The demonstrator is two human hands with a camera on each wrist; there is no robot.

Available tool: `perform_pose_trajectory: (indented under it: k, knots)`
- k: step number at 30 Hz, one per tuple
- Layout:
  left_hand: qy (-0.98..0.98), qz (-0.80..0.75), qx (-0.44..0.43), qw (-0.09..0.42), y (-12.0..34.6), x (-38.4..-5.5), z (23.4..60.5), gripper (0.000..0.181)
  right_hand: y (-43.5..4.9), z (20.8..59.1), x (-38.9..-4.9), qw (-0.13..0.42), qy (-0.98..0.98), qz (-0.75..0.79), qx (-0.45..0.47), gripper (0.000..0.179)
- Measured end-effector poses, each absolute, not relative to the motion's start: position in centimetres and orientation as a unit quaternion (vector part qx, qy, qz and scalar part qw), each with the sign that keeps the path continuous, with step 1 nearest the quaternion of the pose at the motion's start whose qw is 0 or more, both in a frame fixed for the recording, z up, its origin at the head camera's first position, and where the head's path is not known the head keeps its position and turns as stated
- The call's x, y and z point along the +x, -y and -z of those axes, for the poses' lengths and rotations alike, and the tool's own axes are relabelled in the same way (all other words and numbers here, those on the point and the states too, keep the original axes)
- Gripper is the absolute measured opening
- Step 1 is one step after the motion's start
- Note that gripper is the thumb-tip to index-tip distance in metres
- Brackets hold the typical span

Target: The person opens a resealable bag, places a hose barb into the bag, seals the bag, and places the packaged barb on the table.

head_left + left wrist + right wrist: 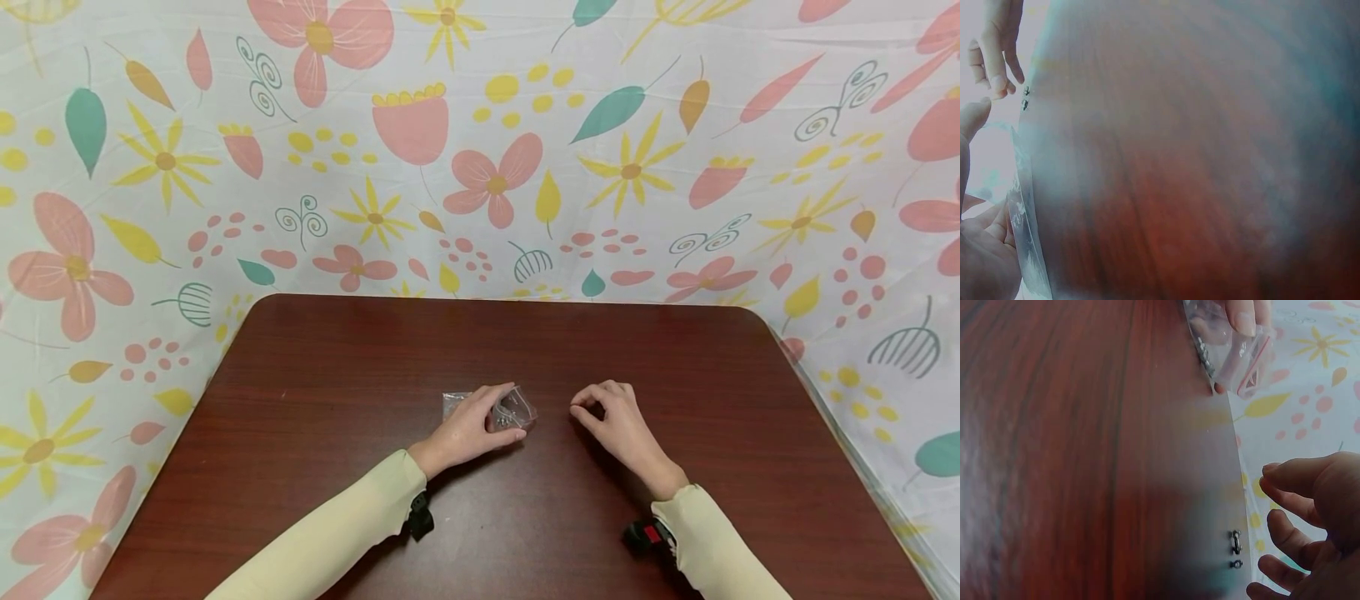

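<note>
My left hand point(472, 425) holds a small clear zip bag point(514, 408), thumb and forefinger spread at its near and far sides. In the right wrist view, small dark metal parts point(1205, 356) lie inside the bag, and a red line runs along its zip. My right hand point(618, 421) hovers to the right of the bag, fingers loosely bent with nothing between them. In the right wrist view, its fingertips point(1270, 469) are apart. Beside it on the table stand small dark metal pieces point(1236, 542), which also show in the left wrist view.
Both hands work over a dark reddish-brown wooden table point(360, 350) with rounded far corners. A white cloth point(495, 100) printed with flowers and leaves hangs behind it and at both sides. Black straps with devices point(647, 536) sit at the sleeve cuffs.
</note>
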State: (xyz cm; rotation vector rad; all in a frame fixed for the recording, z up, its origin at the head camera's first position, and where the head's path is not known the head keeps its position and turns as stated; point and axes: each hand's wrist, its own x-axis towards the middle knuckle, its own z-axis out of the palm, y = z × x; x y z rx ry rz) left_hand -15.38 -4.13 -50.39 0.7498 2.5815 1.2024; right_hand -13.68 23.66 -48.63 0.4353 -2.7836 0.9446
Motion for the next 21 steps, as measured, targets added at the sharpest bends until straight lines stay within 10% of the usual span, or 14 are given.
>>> perform_pose_trajectory:
  k: [21]
  knots:
    - [-0.867,-0.414,0.257,0.105,4.1,-15.4,50.5,0.079,-27.1,49.3,-15.0,0.107,0.938,-0.303,0.130,0.008]
